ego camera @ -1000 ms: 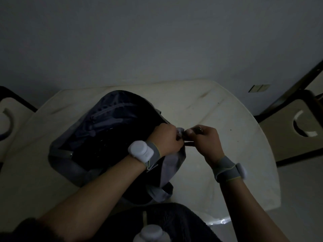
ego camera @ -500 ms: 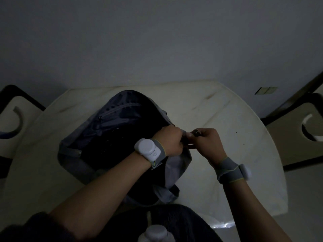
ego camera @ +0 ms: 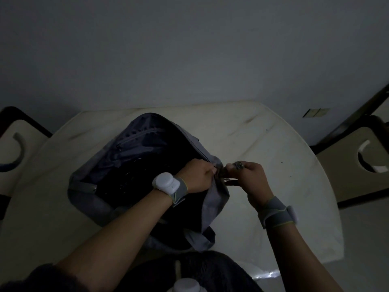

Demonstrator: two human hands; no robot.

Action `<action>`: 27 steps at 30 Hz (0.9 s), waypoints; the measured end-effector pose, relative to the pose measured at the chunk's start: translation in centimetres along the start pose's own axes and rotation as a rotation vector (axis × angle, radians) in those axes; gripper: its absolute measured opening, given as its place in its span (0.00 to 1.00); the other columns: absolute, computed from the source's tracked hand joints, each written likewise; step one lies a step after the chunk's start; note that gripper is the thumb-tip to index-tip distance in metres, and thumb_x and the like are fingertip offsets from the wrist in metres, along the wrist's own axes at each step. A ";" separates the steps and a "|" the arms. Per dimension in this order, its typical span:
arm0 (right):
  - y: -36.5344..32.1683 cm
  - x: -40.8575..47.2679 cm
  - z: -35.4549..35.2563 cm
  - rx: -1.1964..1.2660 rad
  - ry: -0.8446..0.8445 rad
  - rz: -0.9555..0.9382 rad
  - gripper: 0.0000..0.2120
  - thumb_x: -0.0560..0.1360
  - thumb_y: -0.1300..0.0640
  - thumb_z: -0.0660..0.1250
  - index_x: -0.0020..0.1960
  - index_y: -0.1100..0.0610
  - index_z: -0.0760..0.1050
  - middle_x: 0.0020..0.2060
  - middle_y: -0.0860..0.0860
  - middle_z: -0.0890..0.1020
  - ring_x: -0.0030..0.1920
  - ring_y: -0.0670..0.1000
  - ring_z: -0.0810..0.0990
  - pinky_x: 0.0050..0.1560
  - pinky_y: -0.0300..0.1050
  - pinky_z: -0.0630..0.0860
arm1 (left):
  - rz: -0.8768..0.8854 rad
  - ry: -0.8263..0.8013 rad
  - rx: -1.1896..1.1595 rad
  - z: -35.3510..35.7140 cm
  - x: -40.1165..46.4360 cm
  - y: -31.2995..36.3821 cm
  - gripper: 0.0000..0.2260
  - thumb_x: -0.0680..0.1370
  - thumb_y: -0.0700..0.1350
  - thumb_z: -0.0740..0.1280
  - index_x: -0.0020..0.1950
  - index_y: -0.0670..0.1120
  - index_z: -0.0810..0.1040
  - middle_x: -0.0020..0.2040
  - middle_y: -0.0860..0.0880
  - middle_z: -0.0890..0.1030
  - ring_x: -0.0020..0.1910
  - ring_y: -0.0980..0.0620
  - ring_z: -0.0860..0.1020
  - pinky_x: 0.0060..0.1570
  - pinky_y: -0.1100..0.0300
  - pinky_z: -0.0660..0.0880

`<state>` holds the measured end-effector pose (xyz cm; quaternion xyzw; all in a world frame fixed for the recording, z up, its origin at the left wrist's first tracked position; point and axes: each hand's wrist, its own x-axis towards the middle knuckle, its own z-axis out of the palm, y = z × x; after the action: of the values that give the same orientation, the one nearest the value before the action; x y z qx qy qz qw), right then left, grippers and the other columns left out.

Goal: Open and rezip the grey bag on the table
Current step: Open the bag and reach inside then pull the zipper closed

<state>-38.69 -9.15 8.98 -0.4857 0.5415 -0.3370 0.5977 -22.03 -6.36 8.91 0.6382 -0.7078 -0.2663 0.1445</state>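
Head view, dim light: the grey bag [ego camera: 130, 165] lies on the pale rounded surface [ego camera: 273, 161], left of its middle and close to the person. Its main opening gapes wide, showing a dark interior and a zipped inner pocket on the far wall. Both hands meet at the right end of that opening. The left hand [ego camera: 196, 175] reaches across the bag's mouth, its grip curled and pinching the grey fabric at the zip's end. The right hand [ego camera: 250, 178] sits just beside it, nearly touching, its grip curled round a small dark piece at the bag's corner; in this light I cannot tell if that piece is the zip pull or a strap end. A ring shows on 1 finger of the right hand. Each wrist wears a grey band with a white puck. 2 chairs [ego camera: 357, 163] flank the surface, 1 on each side.
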 end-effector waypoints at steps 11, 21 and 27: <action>1.0 -0.1 -0.4 0.138 0.010 0.098 0.11 0.78 0.62 0.64 0.51 0.70 0.78 0.45 0.65 0.83 0.44 0.57 0.82 0.41 0.49 0.83 | -0.174 0.059 -0.468 2.4 0.6 -1.4 0.10 0.77 0.38 0.63 0.38 0.36 0.77 0.34 0.44 0.76 0.35 0.53 0.72 0.40 0.59 0.69; 1.4 -0.1 0.0 0.033 -0.012 0.053 0.04 0.71 0.67 0.72 0.44 0.68 0.80 0.40 0.64 0.82 0.43 0.60 0.82 0.47 0.57 0.83 | -0.088 0.217 0.125 1.2 -1.1 1.0 0.08 0.74 0.45 0.63 0.41 0.43 0.78 0.42 0.40 0.83 0.43 0.39 0.80 0.43 0.53 0.77; 1.5 -0.1 0.4 -0.090 -0.014 0.004 0.01 0.71 0.68 0.71 0.40 0.65 0.81 0.36 0.62 0.82 0.39 0.57 0.81 0.49 0.63 0.81 | -0.071 0.182 0.239 1.1 -1.2 1.2 0.09 0.74 0.44 0.61 0.45 0.40 0.76 0.47 0.38 0.81 0.46 0.36 0.78 0.40 0.51 0.73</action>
<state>-38.55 -8.52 7.58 -0.5132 0.5530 -0.3078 0.5797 -23.45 -4.89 8.91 0.6969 -0.6955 -0.1261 0.1214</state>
